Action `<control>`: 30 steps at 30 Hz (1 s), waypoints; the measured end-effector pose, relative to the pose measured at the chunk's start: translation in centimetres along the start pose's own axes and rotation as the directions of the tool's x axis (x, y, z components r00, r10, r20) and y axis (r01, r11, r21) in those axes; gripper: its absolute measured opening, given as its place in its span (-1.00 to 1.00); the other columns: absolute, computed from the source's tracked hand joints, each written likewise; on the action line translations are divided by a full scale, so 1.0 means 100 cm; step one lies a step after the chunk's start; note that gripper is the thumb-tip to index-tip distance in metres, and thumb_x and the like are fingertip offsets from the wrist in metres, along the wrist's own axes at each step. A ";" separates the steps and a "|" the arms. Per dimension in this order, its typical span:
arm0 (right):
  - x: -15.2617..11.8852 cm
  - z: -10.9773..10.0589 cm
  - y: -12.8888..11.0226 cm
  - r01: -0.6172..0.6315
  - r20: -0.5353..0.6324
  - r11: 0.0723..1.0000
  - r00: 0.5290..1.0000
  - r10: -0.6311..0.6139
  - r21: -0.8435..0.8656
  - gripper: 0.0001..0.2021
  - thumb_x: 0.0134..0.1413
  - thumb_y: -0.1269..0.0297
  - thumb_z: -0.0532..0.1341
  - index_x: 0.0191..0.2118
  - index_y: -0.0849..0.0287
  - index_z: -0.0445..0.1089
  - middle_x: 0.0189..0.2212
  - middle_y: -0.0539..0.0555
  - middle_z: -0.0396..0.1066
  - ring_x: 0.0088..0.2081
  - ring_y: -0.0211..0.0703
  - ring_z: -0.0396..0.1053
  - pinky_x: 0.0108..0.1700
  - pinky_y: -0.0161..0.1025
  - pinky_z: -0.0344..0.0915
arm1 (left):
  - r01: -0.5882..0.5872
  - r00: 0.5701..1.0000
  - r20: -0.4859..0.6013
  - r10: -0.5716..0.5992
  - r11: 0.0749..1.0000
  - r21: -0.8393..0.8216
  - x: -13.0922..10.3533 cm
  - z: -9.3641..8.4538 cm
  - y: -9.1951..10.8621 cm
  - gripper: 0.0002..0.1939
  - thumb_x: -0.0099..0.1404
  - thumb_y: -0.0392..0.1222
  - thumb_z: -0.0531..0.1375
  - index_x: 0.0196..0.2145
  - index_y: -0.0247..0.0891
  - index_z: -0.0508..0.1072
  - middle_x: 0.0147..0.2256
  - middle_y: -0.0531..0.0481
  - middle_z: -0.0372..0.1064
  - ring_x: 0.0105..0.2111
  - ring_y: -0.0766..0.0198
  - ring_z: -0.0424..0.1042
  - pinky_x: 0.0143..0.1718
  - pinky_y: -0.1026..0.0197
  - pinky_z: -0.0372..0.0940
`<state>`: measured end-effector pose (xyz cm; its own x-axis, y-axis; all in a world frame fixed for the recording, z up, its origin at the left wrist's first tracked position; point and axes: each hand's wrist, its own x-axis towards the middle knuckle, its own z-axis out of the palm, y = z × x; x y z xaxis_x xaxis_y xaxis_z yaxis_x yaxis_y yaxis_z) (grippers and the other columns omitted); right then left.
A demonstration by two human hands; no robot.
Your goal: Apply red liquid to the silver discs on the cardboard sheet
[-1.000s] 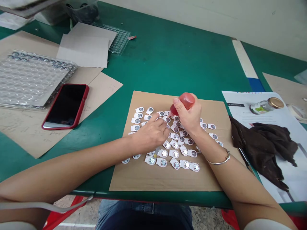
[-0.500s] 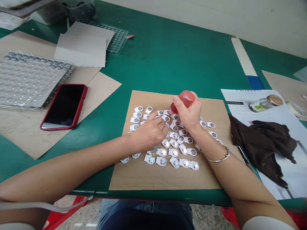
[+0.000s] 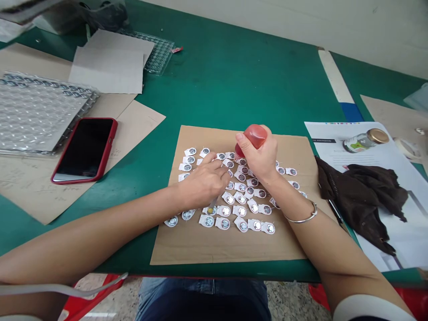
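Rows of small white tabs with round metallic discs [image 3: 241, 224] lie on a brown cardboard sheet [image 3: 234, 249]. My right hand [image 3: 264, 156] is wrapped round a red squeeze bottle [image 3: 256, 135], tilted with its lower end over the upper middle rows. Just left of it, my left hand [image 3: 205, 180] is bent over the tabs, its fingers curled together. A thin tool with a yellowish end [image 3: 211, 207] sticks out below my left palm, held in that hand; its other end is hidden.
At the left lie a red-cased phone [image 3: 85, 150], a clear plastic tray [image 3: 36, 116] and grey card [image 3: 109, 64]. To the right are a dark cloth [image 3: 364, 196], a glass jar [image 3: 364, 140] and printed paper [image 3: 321, 133] on the green table [image 3: 240, 84].
The whole view has shifted slightly. My right hand still grips the red bottle above the tabs, and the tool under my left hand shows at a slightly different angle.
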<state>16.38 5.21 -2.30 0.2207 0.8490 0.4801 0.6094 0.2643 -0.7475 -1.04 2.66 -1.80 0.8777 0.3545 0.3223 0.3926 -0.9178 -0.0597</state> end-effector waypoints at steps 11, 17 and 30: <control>-0.001 0.001 0.002 0.004 0.029 1.000 1.000 -0.004 -0.001 -0.67 -0.11 -0.05 0.23 -0.40 0.12 0.26 -0.55 -0.04 0.32 -0.48 -0.24 0.30 -0.36 -0.17 0.28 | 0.022 0.999 0.038 -0.022 1.000 -0.013 0.001 -0.002 0.001 -0.79 0.21 -0.41 0.00 -0.48 -0.36 0.40 -0.54 -0.05 0.31 -0.46 0.26 0.18 -0.20 0.05 0.13; -0.002 0.001 0.001 0.008 0.033 1.000 0.999 -0.008 0.007 -0.68 -0.13 -0.04 0.24 -0.40 0.12 0.25 -0.53 -0.03 0.34 -0.49 -0.25 0.29 -0.35 -0.17 0.29 | 0.054 0.998 0.022 -0.051 0.992 -0.113 0.001 0.000 -0.004 -0.79 0.18 -0.40 0.02 -0.55 -0.33 0.36 -0.58 -0.04 0.30 -0.47 0.25 0.20 -0.22 0.05 0.13; -0.001 -0.004 -0.008 0.028 -0.036 0.998 0.999 -0.025 0.064 -0.70 -0.06 0.01 0.21 -0.46 0.15 0.23 -0.61 -0.07 0.25 -0.56 -0.32 0.24 -0.42 -0.22 0.27 | 0.248 0.955 0.002 -0.296 0.796 -0.552 0.003 0.000 -0.026 -0.86 0.18 -0.27 0.11 -0.45 -0.28 0.47 -0.52 0.01 0.43 -0.50 0.31 0.37 -0.24 0.11 0.24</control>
<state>16.16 4.69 -1.53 0.2329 0.8248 0.5152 0.5652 0.3163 -0.7619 -1.82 5.17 -1.59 0.7232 0.6103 0.3233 0.3786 -0.7418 0.5535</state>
